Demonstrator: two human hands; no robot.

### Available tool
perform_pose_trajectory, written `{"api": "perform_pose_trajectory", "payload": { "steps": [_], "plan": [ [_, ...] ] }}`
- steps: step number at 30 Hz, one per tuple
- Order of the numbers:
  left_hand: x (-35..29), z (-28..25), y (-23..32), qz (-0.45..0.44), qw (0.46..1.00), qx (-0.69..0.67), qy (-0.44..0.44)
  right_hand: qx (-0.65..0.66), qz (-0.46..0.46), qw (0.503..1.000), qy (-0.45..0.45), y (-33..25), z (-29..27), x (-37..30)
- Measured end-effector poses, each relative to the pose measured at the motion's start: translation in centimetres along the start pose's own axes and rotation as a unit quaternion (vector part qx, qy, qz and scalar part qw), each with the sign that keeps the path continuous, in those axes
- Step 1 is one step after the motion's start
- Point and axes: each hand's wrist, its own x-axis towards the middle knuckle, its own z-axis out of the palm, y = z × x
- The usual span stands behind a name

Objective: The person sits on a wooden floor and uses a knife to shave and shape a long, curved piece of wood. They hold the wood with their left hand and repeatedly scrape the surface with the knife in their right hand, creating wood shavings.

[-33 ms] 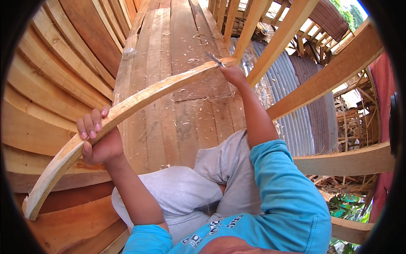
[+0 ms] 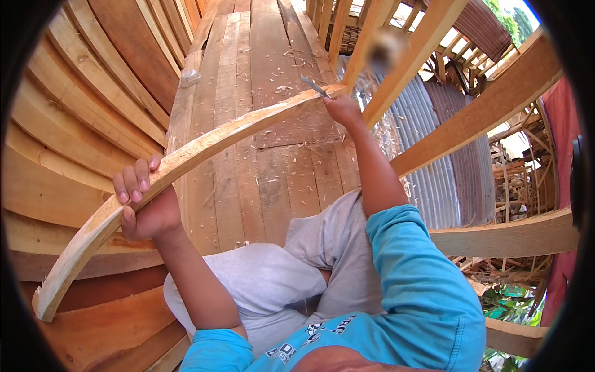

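Left hand: this hand (image 2: 156,214) is gripping the beam (image 2: 229,131) toward its near-left end, fingers curling over the far side and thumb showing on the near side.
Right hand: the other fist (image 2: 344,110) is closing tightly on a knife (image 2: 314,85) at the beam's far-right end; the handle is probably sitting inside the fingers, which are hiding it.
Knife: its narrow grey blade is slanting across the beam and pointing toward the far edge of the floor (image 2: 266,180).
Beam: this long, curved piece is running above the floor, from beyond the left edge to the right edge, its near-left end reaching the side planks (image 2: 62,180) and its upper face showing pale, rough cuts.
Shavings: pale curls (image 2: 319,147) are lying over the floor, gathering more thickly toward its right edge.
Left edge: a small clear container (image 2: 189,77) is resting there, beside the side planks.
Right edge: posts (image 2: 409,59) are rising along it, and corrugated sheets (image 2: 427,142) are lying beyond them.
Near edge: grey trousers (image 2: 254,273) are covering the person's folded legs, and a blue shirt (image 2: 427,279) is filling the space closest to the camera.
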Motion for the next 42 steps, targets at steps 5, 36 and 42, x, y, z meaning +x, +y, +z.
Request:
{"api": "perform_pose_trajectory", "payload": {
  "steps": [5,36,42],
  "plan": [
    [0.0,-0.1,0.0,-0.001,1.000,0.003,-0.002,-0.041,0.017,0.999,0.029,-0.8,-1.9,-1.2],
    [0.0,0.0,-0.1,0.017,1.000,0.012,0.020,0.217,0.037,0.975,-0.038,2.8,2.5,2.6],
    [0.3,0.5,-0.8,0.011,1.000,-0.003,0.012,0.344,0.136,0.919,-0.134,2.9,2.8,4.5]
  ]
}}
